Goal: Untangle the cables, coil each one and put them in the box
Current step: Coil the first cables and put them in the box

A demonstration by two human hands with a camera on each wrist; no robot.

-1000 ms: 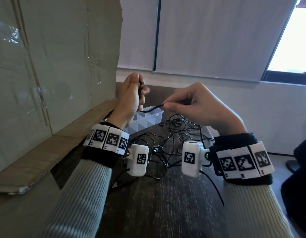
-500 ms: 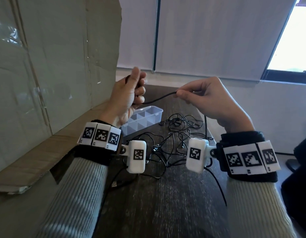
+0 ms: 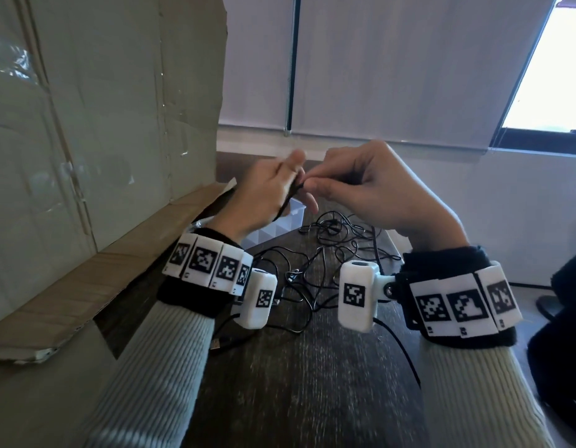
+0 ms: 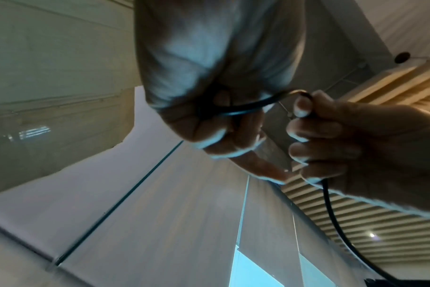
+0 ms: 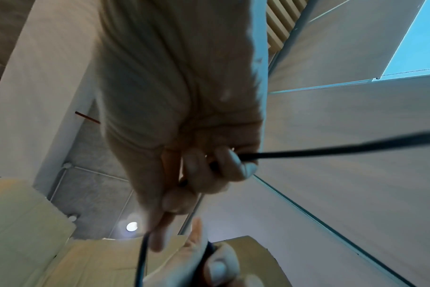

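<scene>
Both hands were raised above the desk [image 3: 312,383], close together over its far end, working a single black cable [image 4: 248,105]. The left hand [image 3: 261,202] had its fingers curled round gathered turns of that cable, a strand hanging below its palm, while the right hand [image 3: 377,195] pinched the same cable between thumb and fingertips just beside the left, feeding on what looked like another loop. The rest of the cables [image 3: 315,253] lay in a loose tangle on the desk below and between the wrists, and the clear compartmented box [image 3: 280,227] sat at the far left part of the desk, near the cardboard sheet [image 3: 102,124] standing along the left edge. The main risk seemed to be that the free length running down from the right hand was probably still threaded through the tangle; pulling more slack could drag the whole heap, tighten a knot, or pull a plug off the desk edge. The turns in the left hand might also spring apart if the grip loosened during the hand-off, since thin cable resists a small coil. A coil made too large might not fit one compartment.
</scene>
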